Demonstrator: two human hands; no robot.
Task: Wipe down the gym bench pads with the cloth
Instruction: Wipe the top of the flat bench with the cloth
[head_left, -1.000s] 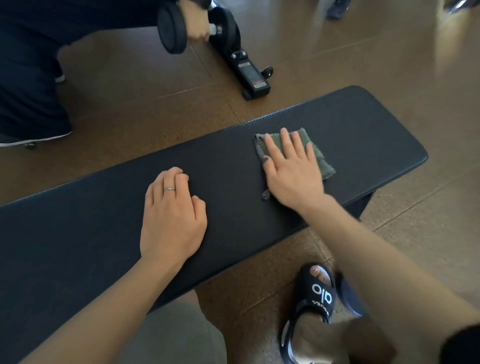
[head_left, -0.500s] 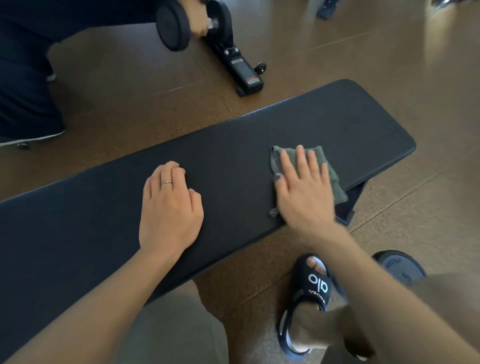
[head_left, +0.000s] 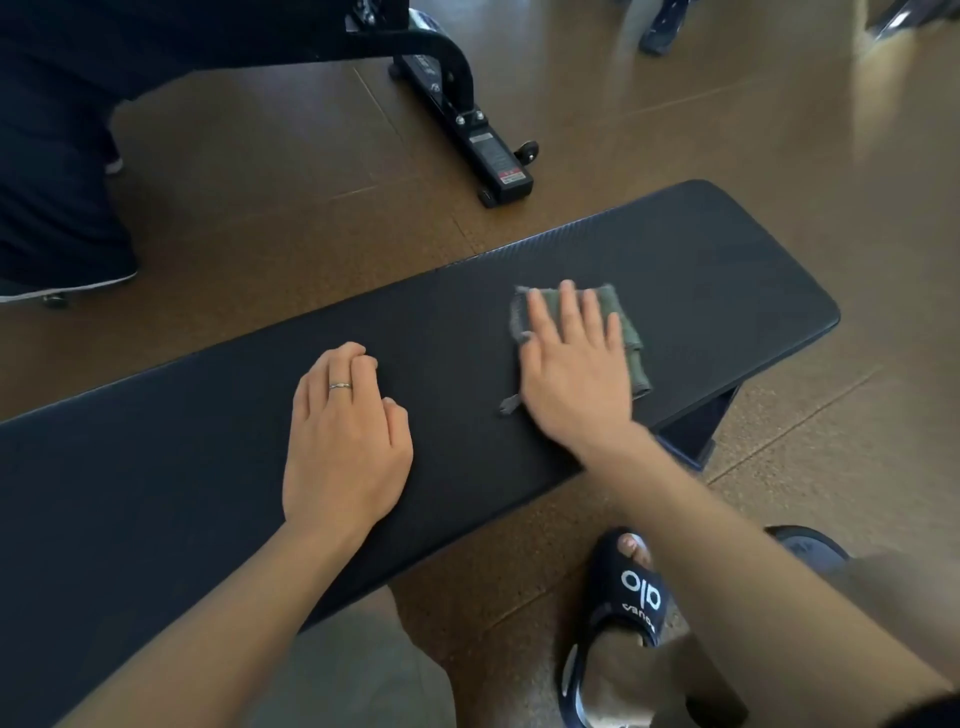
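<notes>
A long black bench pad (head_left: 717, 270) runs from lower left to upper right across the view. A folded grey-green cloth (head_left: 631, 338) lies on its right part. My right hand (head_left: 574, 364) presses flat on the cloth with fingers spread, covering most of it. My left hand (head_left: 345, 441), with a ring on one finger, rests palm down on the bare pad to the left of the cloth, fingers loosely curled and holding nothing.
Beyond the pad stands a black machine base (head_left: 467, 119) with small wheels on the brown floor. A person in dark clothes (head_left: 52, 156) is at the upper left. My foot in a black slide (head_left: 623, 613) is below the pad, a weight plate (head_left: 810, 545) beside it.
My right hand has slid the cloth over the pad, first toward the near edge, then back toward the middle. The left hand stayed put. The dumbbell at the top has left the view.
</notes>
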